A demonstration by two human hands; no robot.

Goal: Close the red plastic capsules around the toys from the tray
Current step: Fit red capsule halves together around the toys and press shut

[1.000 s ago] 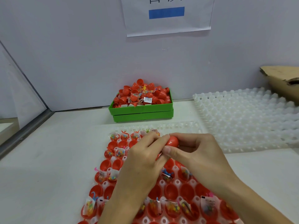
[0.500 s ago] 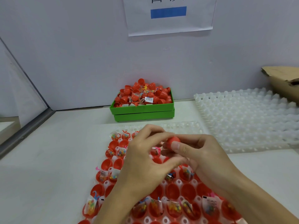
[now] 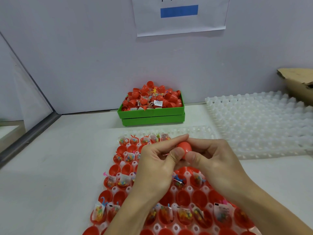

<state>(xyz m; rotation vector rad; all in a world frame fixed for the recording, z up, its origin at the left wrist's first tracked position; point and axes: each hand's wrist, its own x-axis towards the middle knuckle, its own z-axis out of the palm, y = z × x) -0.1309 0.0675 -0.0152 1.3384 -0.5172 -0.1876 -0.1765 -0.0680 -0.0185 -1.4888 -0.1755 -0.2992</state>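
1. Your left hand (image 3: 156, 164) and right hand (image 3: 214, 162) meet above the far half of the tray (image 3: 188, 189). Between them you hold one red capsule (image 3: 184, 148).
2. Your left thumb and forefinger pinch the capsule from its left side. Your right thumb presses its near face, and your right fingers curl round behind it.
3. Whether the capsule's two halves are fully snapped together you cannot tell; your fingers cover the seam.
4. The tray lies on the white table (image 3: 50, 184) directly below your hands. Its white cells hold open red capsule halves (image 3: 182, 198), many with small bagged toys (image 3: 183, 215) in them.
5. Against the back wall sits a green bin (image 3: 152, 114), heaped with red capsules and toy bags.
6. To your right lies a stack of bare white trays (image 3: 264, 126), and beyond it the corner of a cardboard box (image 3: 298, 82).
7. A paper sheet with a blue bar (image 3: 179, 16) hangs on the wall above the bin.
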